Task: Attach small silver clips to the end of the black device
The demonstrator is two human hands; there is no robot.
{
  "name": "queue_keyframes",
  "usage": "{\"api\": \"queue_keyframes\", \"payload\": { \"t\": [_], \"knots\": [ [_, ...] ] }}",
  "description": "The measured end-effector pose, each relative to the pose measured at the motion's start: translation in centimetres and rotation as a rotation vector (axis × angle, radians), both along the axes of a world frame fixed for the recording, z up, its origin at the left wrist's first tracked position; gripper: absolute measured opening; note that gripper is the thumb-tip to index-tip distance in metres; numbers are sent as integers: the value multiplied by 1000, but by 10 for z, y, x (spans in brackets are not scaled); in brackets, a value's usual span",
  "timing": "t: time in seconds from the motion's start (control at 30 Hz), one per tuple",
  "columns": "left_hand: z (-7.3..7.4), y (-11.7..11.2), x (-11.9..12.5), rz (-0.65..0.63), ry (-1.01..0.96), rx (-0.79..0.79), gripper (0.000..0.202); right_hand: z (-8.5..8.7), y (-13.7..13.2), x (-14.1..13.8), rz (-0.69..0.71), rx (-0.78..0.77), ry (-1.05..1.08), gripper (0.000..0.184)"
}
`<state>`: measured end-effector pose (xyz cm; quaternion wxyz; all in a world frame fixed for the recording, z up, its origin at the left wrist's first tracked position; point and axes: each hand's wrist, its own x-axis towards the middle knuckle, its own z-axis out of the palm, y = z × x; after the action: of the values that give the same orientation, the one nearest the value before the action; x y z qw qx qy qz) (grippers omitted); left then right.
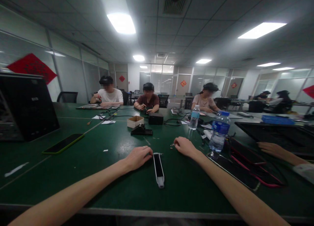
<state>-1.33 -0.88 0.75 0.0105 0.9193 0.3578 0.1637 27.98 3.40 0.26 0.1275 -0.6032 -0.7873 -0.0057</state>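
Note:
My left hand rests on the green table with its fingers curled, fingertips touching the far end of a narrow white-and-black device that lies flat. My right hand lies a little farther out, fingers bent in a pinch over some tiny metal parts; what the fingers hold is too small to make out. Both forearms reach in from the near edge.
A water bottle and a phone with red-edged cables sit to the right, beside another person's hand. A black phone and a dark monitor are left. A small box, a black tool and three seated people lie beyond.

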Motion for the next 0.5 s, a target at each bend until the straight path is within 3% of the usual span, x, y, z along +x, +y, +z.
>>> {"api": "queue_keyframes", "payload": {
  "t": [0.5],
  "knots": [
    [-3, 3, -2, 3, -4, -17, 11, 4, -8, -12, 160, 38, 118, 24]
  ]
}}
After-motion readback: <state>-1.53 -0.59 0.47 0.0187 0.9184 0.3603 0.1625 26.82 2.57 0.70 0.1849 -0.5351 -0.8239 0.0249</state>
